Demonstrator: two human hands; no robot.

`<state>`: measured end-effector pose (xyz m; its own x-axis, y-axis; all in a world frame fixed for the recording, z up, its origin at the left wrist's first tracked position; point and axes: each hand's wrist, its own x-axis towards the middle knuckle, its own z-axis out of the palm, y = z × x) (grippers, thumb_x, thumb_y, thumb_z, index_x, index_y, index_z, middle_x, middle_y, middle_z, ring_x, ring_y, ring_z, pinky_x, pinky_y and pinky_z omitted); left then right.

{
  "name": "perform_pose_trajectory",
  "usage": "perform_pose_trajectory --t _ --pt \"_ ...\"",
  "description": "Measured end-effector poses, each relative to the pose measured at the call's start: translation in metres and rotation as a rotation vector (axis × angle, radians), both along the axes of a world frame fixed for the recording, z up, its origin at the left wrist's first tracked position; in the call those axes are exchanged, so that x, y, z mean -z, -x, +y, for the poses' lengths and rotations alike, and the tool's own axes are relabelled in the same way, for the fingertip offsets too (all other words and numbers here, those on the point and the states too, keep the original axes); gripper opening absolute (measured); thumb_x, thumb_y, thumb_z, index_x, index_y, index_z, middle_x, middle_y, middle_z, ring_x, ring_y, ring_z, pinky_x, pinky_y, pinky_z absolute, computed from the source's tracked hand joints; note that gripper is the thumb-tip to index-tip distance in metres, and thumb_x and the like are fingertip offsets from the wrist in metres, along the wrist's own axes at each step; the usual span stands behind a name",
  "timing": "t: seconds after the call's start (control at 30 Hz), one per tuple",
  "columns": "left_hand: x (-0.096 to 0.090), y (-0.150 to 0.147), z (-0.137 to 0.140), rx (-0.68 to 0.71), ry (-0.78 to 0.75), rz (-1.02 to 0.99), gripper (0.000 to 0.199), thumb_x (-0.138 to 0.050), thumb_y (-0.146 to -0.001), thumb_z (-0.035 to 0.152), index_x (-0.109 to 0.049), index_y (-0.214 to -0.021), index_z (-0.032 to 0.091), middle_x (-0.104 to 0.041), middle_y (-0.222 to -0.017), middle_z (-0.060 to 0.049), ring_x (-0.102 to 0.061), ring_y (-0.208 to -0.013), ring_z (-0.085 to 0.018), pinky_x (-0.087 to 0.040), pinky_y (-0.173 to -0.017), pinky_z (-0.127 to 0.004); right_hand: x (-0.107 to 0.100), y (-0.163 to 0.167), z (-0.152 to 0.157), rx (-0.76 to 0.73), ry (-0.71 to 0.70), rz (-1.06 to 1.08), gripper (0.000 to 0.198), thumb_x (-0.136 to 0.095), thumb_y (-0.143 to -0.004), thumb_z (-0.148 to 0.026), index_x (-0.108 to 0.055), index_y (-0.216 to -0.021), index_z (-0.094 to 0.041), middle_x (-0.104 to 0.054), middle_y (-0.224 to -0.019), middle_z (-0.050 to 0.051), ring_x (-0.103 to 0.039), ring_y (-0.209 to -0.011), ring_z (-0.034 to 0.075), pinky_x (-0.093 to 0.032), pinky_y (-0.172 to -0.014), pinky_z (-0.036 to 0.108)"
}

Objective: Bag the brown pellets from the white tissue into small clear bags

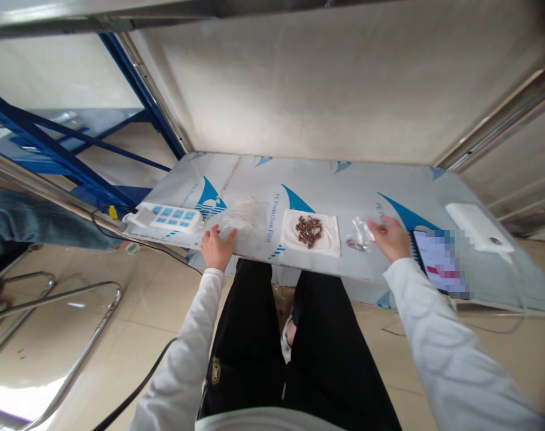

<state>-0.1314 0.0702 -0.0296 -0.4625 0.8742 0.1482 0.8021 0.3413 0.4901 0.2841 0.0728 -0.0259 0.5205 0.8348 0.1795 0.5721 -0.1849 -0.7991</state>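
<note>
My right hand (393, 238) has its fingers pinched at the edge of a small clear plastic bag (360, 228), which lies on the shelf top. Small metal parts (356, 245) lie at the near side of this bag; whether they are inside it I cannot tell. Left of it, a pile of copper-coloured cylindrical metal pieces (308, 231) rests on a folded white cloth (330, 242). At the front edge of the surface, my left hand (217, 246) has thumb and fingers apart, holding nothing, close to several flat clear plastic bags (241, 212).
A white power strip (176, 219) lies at the left of the film-covered metal shelf (299, 173). To the right are a phone (438, 263) and a white device (477, 227) with a cable. A blue rack (75, 161), a metal chair frame (97, 317) and a person's leg (43, 221) are at left.
</note>
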Motion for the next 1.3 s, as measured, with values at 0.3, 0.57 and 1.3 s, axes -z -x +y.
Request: perform_pose_trajectory --t 0.3,0.57,1.3 --pt "0.004 -0.009 0.013 -0.037 0.045 0.161 0.024 -0.062 -0.075 0.036 -0.066 -0.094 0.021 -0.062 -0.113 -0.012 -0.050 -0.112 -0.034 -0.034 -0.090 -0.048 -0.014 0.061 -0.027 -0.144 -0.204 -0.433 0.046 -0.053 -0.080 -0.035 -0.057 -0.118 -0.010 -0.061 -0.112 0.019 -0.052 -0.109 0.032 -0.039 -0.098 0.048" --pt "0.007 -0.002 0.017 -0.013 0.058 0.124 0.032 -0.058 -0.079 0.042 -0.061 -0.102 0.020 -0.067 -0.104 -0.012 -0.054 -0.107 -0.032 -0.034 -0.090 -0.045 -0.015 0.138 -0.036 -0.419 -0.296 -0.267 0.024 -0.051 -0.085 -0.025 -0.063 -0.105 -0.018 -0.065 -0.106 0.013 -0.057 -0.104 0.027 -0.043 -0.095 0.046" --pt "-0.027 0.001 0.005 0.433 -0.282 -0.090 0.015 -0.050 -0.088 0.032 -0.059 -0.089 0.021 -0.068 -0.097 -0.005 -0.058 -0.101 -0.021 -0.036 -0.094 -0.035 -0.034 0.195 -0.018 -0.579 -0.211 0.026 0.039 -0.060 -0.082 -0.035 -0.058 -0.118 -0.020 -0.061 -0.122 0.013 -0.056 -0.114 0.026 -0.045 -0.095 0.043"
